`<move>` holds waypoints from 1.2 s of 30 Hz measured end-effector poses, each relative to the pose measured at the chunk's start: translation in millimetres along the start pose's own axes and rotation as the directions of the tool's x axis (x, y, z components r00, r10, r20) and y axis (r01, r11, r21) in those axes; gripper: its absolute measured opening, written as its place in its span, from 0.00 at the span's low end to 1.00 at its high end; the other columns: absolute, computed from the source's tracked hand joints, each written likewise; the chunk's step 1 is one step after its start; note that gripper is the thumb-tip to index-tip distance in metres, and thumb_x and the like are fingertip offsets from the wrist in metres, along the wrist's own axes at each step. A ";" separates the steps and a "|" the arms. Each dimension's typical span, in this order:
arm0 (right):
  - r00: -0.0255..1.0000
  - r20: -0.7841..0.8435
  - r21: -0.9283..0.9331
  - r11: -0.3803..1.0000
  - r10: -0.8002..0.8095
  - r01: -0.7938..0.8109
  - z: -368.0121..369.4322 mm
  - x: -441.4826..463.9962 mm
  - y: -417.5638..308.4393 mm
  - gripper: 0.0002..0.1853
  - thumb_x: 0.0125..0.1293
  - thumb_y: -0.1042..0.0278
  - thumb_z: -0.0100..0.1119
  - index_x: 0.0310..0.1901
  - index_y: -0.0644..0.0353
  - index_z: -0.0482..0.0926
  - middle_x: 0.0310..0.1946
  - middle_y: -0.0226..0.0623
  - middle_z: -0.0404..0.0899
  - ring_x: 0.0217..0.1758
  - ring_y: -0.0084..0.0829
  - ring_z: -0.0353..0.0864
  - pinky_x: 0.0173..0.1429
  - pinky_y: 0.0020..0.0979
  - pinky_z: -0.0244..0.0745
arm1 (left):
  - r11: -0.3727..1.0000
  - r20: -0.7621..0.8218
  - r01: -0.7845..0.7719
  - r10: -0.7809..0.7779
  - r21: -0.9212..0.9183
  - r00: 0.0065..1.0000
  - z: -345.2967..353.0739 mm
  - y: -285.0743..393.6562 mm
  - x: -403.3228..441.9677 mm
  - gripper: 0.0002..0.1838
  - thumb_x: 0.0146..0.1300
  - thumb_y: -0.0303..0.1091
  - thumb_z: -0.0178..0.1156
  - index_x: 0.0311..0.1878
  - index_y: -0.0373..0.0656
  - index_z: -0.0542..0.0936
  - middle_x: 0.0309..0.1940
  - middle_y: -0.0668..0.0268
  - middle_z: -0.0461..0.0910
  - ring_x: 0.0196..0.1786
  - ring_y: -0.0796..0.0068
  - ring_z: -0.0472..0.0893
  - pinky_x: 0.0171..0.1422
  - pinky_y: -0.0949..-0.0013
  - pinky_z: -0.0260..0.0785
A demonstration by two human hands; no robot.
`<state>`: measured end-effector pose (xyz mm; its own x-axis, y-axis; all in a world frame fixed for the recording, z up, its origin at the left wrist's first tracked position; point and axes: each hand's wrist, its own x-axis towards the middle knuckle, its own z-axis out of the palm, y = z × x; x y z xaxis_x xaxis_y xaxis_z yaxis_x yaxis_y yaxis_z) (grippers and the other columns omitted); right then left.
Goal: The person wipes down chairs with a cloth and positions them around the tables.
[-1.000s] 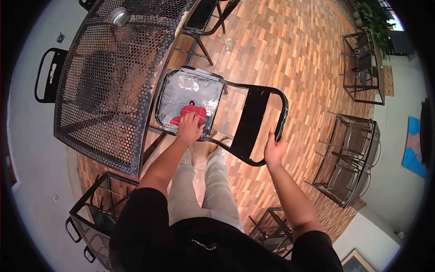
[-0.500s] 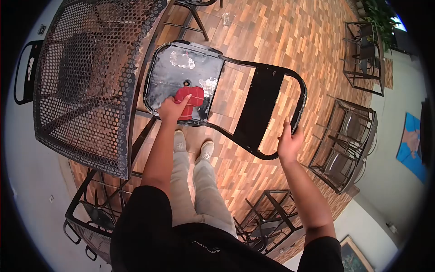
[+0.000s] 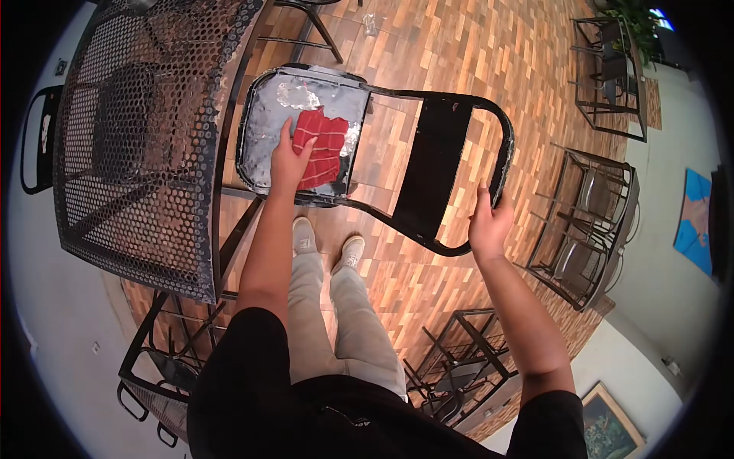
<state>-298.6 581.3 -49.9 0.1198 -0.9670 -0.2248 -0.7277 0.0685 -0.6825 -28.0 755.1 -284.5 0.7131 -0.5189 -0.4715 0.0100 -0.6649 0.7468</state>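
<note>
A black metal chair [image 3: 432, 168] with a worn, paint-chipped seat [image 3: 264, 126] stands before me. Spread over the seat is a red checked cloth [image 3: 325, 149]. My left hand [image 3: 289, 162] grips the cloth near its left edge, the thumb lying on top; some fingers are hidden. At the outer end of the backrest, my right hand [image 3: 491, 226] is closed around the tubular frame, thumb pointing up, the fingertips partly hidden behind the tube.
A mesh-topped metal table [image 3: 145, 145] stands close on the left. More stacked chairs and tables [image 3: 592, 222] line the right side, with another group [image 3: 459, 367] at lower right. My shoes [image 3: 352, 251] are on the wood-patterned tile floor [image 3: 428, 69].
The bunched cloth now lies more spread out and a little higher on the seat. My left hand moved slightly up with it; my right hand stays on the backrest frame.
</note>
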 end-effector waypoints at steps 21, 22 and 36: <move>1.000 0.017 0.046 0.999 0.017 -0.018 1.1 -0.7 0.7 0.15 0.79 0.62 0.56 0.47 0.70 0.77 0.34 0.32 0.81 0.37 0.19 0.74 0.43 0.27 0.73 | 0.588 0.033 -0.509 0.634 0.629 0.772 89.7 -3.0 87.0 0.49 0.66 0.64 0.56 0.83 0.49 0.54 0.83 0.51 0.48 0.85 0.48 0.48 0.85 0.44 0.38; 1.000 0.003 0.014 1.000 -0.014 0.014 2.2 -2.7 -2.6 0.15 0.79 0.62 0.56 0.47 0.69 0.77 0.34 0.31 0.81 0.37 0.18 0.74 0.43 0.26 0.73 | 0.583 0.049 -0.507 0.625 0.635 0.779 86.8 -7.2 81.9 0.50 0.66 0.65 0.56 0.83 0.49 0.53 0.83 0.50 0.48 0.85 0.48 0.47 0.85 0.44 0.38; 1.000 0.027 -0.037 0.999 -0.014 0.015 -1.4 1.3 4.4 0.13 0.79 0.64 0.56 0.46 0.68 0.77 0.37 0.29 0.80 0.41 0.17 0.73 0.45 0.24 0.71 | 0.609 0.115 -0.400 0.451 0.685 0.885 67.5 -42.4 13.8 0.53 0.66 0.70 0.52 0.84 0.48 0.48 0.85 0.51 0.42 0.86 0.48 0.42 0.86 0.44 0.33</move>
<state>-302.6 580.0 -52.2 0.1480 -0.9610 -0.2337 -0.7505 0.0448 -0.6593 -65.9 739.9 -354.3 0.5545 -0.8213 -0.1342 -0.7592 -0.5653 0.3224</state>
